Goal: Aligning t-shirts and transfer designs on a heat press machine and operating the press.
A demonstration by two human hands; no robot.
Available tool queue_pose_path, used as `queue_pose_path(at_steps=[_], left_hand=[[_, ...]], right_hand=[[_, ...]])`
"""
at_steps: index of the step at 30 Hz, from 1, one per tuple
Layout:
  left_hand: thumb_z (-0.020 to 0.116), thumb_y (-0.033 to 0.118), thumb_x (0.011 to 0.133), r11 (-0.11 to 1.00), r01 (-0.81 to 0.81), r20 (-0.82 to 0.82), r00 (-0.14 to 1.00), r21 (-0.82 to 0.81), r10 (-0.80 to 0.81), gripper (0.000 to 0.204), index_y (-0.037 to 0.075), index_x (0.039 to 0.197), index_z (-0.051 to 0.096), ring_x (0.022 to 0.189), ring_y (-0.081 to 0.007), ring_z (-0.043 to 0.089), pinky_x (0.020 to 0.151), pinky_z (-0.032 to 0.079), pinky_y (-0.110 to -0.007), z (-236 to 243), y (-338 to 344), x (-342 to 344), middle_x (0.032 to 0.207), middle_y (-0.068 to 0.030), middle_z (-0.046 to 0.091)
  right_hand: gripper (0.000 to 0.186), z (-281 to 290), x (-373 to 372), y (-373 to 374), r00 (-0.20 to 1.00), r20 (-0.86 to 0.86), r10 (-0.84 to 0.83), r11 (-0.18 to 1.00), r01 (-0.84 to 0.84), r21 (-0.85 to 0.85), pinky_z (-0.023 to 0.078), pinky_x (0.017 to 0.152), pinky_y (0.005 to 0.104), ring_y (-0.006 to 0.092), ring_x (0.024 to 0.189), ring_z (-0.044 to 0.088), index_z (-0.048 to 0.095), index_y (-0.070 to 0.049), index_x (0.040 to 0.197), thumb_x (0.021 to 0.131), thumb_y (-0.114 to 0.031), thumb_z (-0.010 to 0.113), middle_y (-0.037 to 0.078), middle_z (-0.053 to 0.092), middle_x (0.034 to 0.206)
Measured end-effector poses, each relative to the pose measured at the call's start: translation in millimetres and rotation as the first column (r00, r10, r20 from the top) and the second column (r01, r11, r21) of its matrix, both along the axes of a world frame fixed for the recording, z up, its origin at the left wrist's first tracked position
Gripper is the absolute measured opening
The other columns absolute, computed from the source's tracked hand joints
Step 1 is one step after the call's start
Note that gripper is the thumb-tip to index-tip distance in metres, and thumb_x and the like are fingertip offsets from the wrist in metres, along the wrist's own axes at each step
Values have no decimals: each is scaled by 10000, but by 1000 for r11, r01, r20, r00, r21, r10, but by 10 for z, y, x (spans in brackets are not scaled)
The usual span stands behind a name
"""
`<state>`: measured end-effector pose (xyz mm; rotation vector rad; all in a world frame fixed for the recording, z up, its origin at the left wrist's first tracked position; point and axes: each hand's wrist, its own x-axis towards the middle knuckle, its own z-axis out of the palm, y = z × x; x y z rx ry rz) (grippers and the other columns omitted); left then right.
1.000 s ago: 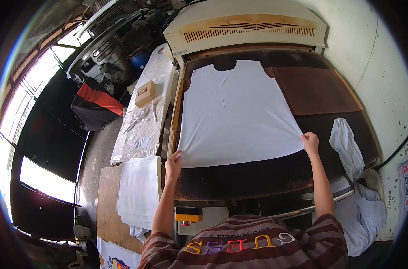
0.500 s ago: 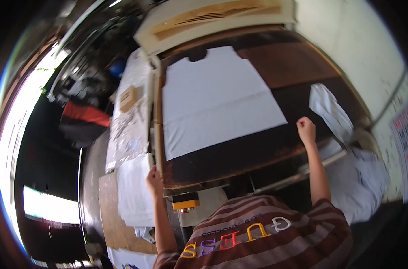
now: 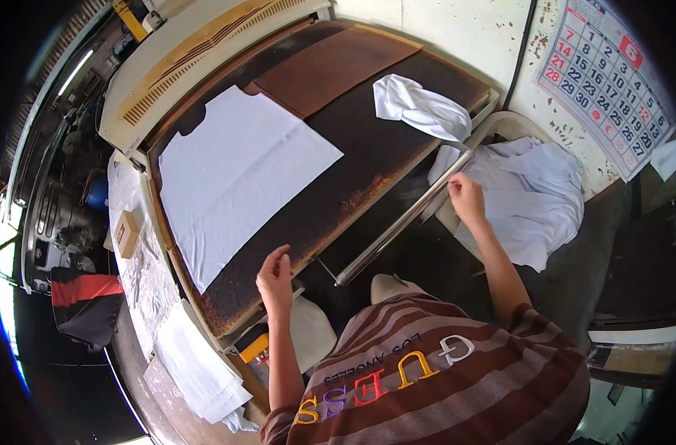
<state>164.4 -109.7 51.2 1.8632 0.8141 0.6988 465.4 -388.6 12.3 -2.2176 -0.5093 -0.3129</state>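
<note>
A pale shirt-shaped cloth piece point(image 3: 241, 163) lies flat on the dark bed point(image 3: 368, 133) of a wide press-like machine, its neck cutout toward the far left. My left hand point(image 3: 276, 280) hovers by the bed's front edge, fingers loosely bent and apart, with nothing in it. Over on the right, my right hand point(image 3: 466, 197) is curled closed near the end of a shiny metal bar point(image 3: 405, 219); nothing shows in its fingers. A bunched white cloth point(image 3: 416, 107) rests on the bed's right part. Beyond the pale piece lies a brown sheet point(image 3: 338, 67).
White cloths point(image 3: 535, 193) heap over a tub point(image 3: 505, 126) beside the bed's right end. Left of the machine, a side table holds a small box point(image 3: 125, 233) and white sheets point(image 3: 201, 363). A yellow control box point(image 3: 253, 347) sits under the front edge. A calendar point(image 3: 605, 81) hangs on the wall.
My view has swung to the right, bringing the calendar and tub more into sight. My left hand has moved from the bed's left corner to its front edge; my right hand has drawn back from the bed.
</note>
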Motion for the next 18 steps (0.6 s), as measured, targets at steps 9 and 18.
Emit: queue_pose_path(at_steps=[9, 18], left_hand=[[551, 169, 815, 971, 228, -267, 942, 67, -203, 187, 16, 880, 638, 544, -165, 536, 549, 419, -290, -37, -809, 924, 596, -101, 560], [519, 345, 840, 944, 330, -315, 894, -18, -319, 376, -10, 846, 643, 517, -155, 546, 536, 434, -280, -239, -1678, 3674, 586, -95, 576]], right_hand=[[199, -366, 1441, -773, 946, -121, -300, 953, 292, -76, 454, 678, 384, 294, 736, 602, 603, -53, 838, 708, -204, 617, 145, 625, 768], [338, -1297, 2920, -762, 976, -210, -58, 995, 38, -97, 453, 756, 398, 345, 850, 587, 603, -57, 962, 681, -243, 628, 177, 622, 897]])
